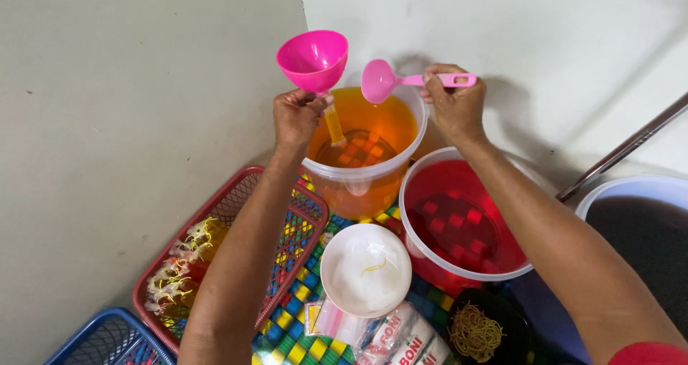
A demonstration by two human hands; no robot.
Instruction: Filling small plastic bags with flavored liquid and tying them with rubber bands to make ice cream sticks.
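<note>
Two hands fill my view, and both are busy over the orange bucket [373, 161] at the far middle. My left hand [297, 116] has its grip closed around the neck of a pink funnel [313, 60], held upright above the bucket's left rim; a thin tube of orange liquid hangs from under the funnel into the bucket, though my fingers hide how the two join. My right hand [456, 106] is closed on the handle of a pink ladle [380, 80], its bowl just right of the funnel and over the orange liquid. Just right and nearer sits a red bucket [459, 225], my right forearm crossing its far rim. A third pail [634, 193] with dark contents is cut off at the right edge, a metal rod [623, 149] slanting above it. Near the middle stands a white bowl [365, 268] with a faint yellow thread inside; clear packets [373, 333] below it are cropped by the frame. A dark bowl of yellow strands [476, 330] is only partly seen. At the left a red basket [229, 257] holds small pale items I cannot identify, and a blue basket [107, 340] is clipped at the corner. Everything rests on a chequered woven mat [308, 340] on the floor, beside plain pale walls [143, 121].
</note>
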